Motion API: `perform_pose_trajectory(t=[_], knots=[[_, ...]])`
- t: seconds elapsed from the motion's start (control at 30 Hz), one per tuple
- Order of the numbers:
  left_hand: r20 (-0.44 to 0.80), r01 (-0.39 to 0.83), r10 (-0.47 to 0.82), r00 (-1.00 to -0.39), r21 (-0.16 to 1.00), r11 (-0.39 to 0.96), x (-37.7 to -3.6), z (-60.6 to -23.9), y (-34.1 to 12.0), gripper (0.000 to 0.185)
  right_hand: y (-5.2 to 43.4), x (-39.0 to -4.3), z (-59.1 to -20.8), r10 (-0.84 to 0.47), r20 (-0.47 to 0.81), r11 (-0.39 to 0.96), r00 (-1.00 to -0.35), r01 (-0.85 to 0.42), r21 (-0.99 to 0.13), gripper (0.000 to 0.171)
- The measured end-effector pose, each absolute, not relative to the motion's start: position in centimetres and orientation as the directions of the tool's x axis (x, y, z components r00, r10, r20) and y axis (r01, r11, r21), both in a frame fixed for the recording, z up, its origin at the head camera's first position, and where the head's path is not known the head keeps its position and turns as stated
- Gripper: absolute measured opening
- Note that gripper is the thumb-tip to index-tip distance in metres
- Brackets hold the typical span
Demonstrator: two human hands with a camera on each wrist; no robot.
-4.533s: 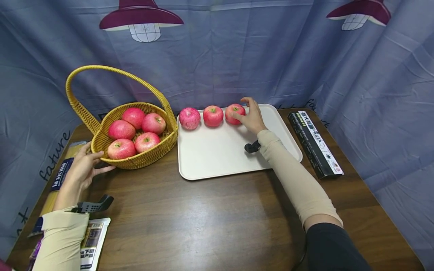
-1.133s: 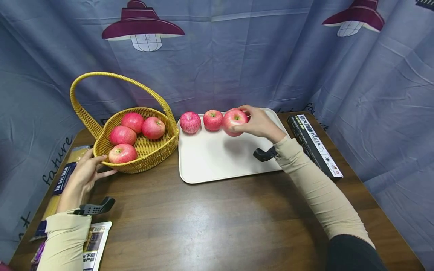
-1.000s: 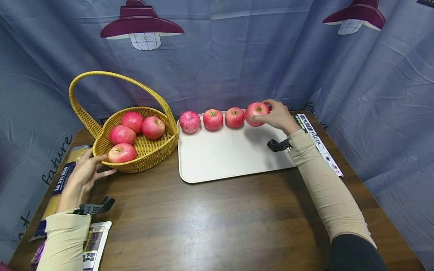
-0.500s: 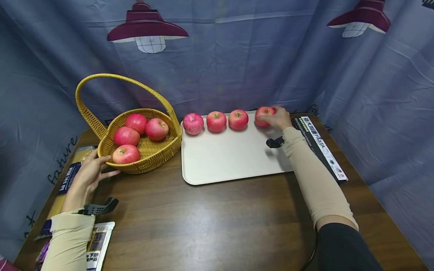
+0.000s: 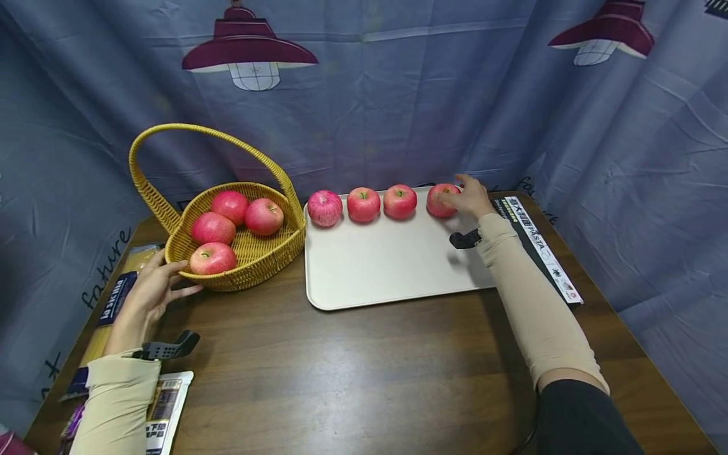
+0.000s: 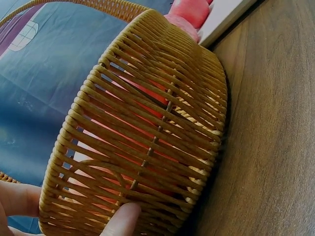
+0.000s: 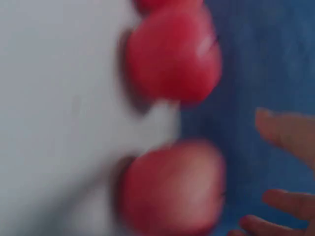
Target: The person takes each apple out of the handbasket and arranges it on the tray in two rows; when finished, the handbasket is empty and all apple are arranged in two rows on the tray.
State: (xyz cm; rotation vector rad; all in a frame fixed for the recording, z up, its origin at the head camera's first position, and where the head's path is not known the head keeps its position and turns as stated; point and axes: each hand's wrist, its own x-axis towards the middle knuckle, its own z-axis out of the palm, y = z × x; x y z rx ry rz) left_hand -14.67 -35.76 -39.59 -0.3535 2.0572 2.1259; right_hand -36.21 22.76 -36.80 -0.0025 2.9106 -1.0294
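My right hand [image 5: 471,201] is beside the rightmost apple [image 5: 439,201] on the white tray [image 5: 387,265]. In the right wrist view its fingers [image 7: 293,132] are spread and stand clear of the blurred red apple [image 7: 172,189]. Several red apples, such as one striped apple [image 5: 325,208], form a row along the tray's far edge, with a wider gap before the last. At the left, my left hand [image 5: 150,291] holds the rim of a yellow wicker basket [image 5: 261,268]; the thumb [image 6: 123,221] presses its outer wall. Several apples lie inside, including a front apple [image 5: 213,258].
A black pasta box [image 5: 537,246] lies right of the tray. On the left are a spaghetti packet [image 5: 116,297] and a silver-edged pouch [image 5: 170,404], partly under the left forearm. A blue curtain [image 5: 398,95] hangs behind the wooden table [image 5: 352,379].
One apple has come out of the basket's front right and now sits at the right end of the tray's row. My right hand has let go of it. The left hand stays at the basket.
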Motion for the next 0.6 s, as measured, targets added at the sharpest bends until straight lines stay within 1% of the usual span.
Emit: perform_pose_trajectory(t=[0.13,0.2,0.27,0.37,0.47,0.6], knots=[[-0.275,-0.272,-0.045,-0.96,0.961,-0.051,-14.8,-39.6,-35.8,0.073,20.1,-33.9,-33.5,-0.096,-0.001,0.795,-0.995,-0.076,-0.602,0.078],[-0.273,-0.27,-0.048,-0.961,0.962,-0.048,-14.9,-39.6,-35.7,0.073,18.2,-32.4,-31.8,-0.181,0.017,0.804,-0.983,-0.158,-0.573,0.07],[-0.272,-0.27,-0.053,-0.961,0.962,-0.037,-15.0,-39.6,-35.7,0.072,15.8,-30.8,-30.3,-0.302,0.001,0.797,-0.953,-0.253,-0.549,0.064],[-0.27,-0.268,-0.057,-0.961,0.963,-0.032,-15.0,-39.7,-35.7,0.072,12.0,-28.5,-28.9,-0.478,-0.017,0.743,-0.878,-0.394,-0.541,0.055],[-0.261,-0.259,-0.054,-0.964,0.965,-0.048,-15.0,-39.8,-35.8,0.072,8.5,-26.9,-28.7,-0.608,-0.065,0.662,-0.791,-0.46,-0.592,0.047],[-0.245,-0.241,-0.049,-0.968,0.967,-0.078,-14.8,-40.0,-35.9,0.073,4.0,-25.6,-30.1,-0.737,-0.084,0.552,-0.67,-0.526,-0.647,0.042]])
